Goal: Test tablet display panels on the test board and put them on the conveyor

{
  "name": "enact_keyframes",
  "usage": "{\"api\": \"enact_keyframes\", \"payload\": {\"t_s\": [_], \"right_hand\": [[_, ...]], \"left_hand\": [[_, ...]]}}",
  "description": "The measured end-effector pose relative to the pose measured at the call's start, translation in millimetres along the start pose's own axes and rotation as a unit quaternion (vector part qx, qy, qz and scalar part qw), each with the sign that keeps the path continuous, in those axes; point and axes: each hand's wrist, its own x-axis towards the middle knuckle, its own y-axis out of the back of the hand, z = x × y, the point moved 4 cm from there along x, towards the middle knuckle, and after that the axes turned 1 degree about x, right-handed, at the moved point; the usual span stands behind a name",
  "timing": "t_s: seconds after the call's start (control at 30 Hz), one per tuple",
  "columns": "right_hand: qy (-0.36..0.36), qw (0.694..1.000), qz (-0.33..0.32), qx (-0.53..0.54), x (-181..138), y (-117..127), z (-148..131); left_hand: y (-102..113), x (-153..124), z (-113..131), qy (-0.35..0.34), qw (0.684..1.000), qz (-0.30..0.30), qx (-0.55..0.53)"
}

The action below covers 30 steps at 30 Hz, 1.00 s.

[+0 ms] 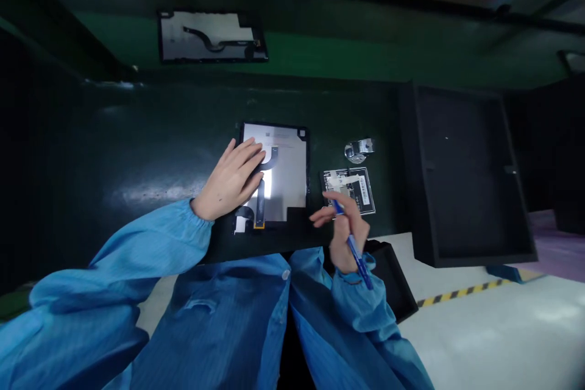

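From the head-worn view, the person's left hand (231,180) lies on a silver-backed display panel (287,158) near the middle of a dark green work mat (137,152). Its fingers (249,158) are spread and lightly curved, pressing on the panel without gripping anything, and they sit against a black flexible cable (269,161) that arcs across the surface. A narrower ribbon cable (260,207) with a yellow-edged end runs toward the near edge of the mat.

Just right of the panel, the right hand (347,225) pinches a blue pen (354,250) between thumb and fingers (336,201), with the other fingers partly curled. The hand hovers at the near edge of a small black-edged board (351,186) carrying white labels, and a bent metal bracket (359,149) lies just beyond it. Farther off, a second panel (210,36) sits on a green shelf, while a black foam tray (439,164) stands to the right.

Heavy pressure from the left hand could crease the flexible cable or flex the panel. A slip of the pen could mark the labels or scratch the board, and a careless sleeve could snag the loose ribbon end.
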Motion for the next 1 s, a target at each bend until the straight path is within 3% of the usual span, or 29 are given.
{"api": "enact_keyframes", "payload": {"t_s": [0.13,0.23,0.4,0.6,0.87,1.0], "right_hand": [[-0.038,0.986,-0.141,0.075,2,-53,-14],[-0.049,0.986,-0.149,0.054,7,-72,-13],[-0.013,0.995,-0.103,0.001,6,-73,-9],[0.070,0.988,-0.118,-0.073,4,-75,-18],[0.070,0.988,-0.108,-0.081,2,-78,-15],[-0.008,0.999,-0.043,-0.001,11,-62,-9]], "left_hand": [[-5,-7,-5,-0.004,1.000,0.009,-0.020],[-6,-8,-8,-0.009,0.999,0.016,-0.040],[-8,-8,-10,-0.002,0.997,0.020,-0.070],[-8,-9,-10,0.006,0.998,0.026,-0.057],[-7,-9,-10,-0.007,0.998,0.042,-0.052],[-6,-9,-8,-0.019,0.996,0.061,-0.068]]}}
